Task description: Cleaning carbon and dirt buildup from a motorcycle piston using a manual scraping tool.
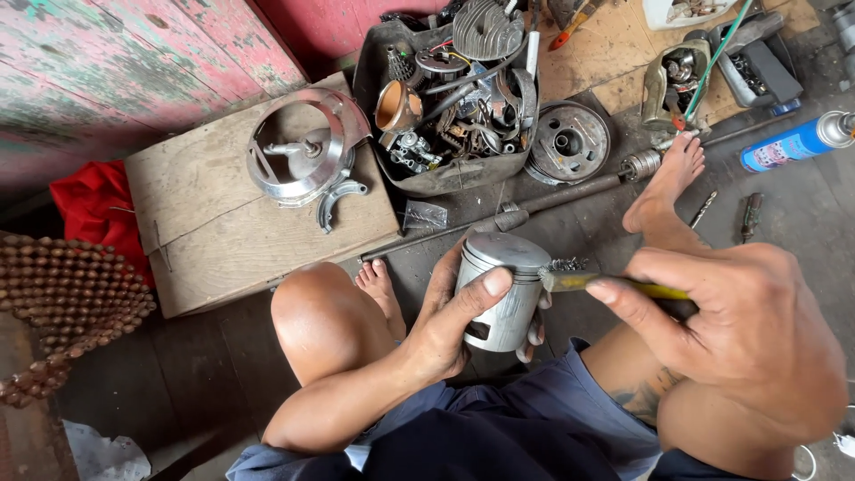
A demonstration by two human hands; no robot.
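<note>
My left hand (450,316) is wrapped around a grey metal piston (503,289), thumb across its side, holding it upright above my lap. My right hand (739,325) grips a small wire brush (579,278) with a yellow handle. Its bristle end touches the piston's upper right edge, near the ring grooves. Both knees and bare feet frame the piston on the dark floor.
A wooden board (223,214) at left carries a shiny round metal cover (303,147). Behind sits a dark tray (445,174) full of engine parts, a brake drum (568,141), a long steel axle (534,203), and a blue spray can (793,142) at right. A beaded seat mat (62,303) lies far left.
</note>
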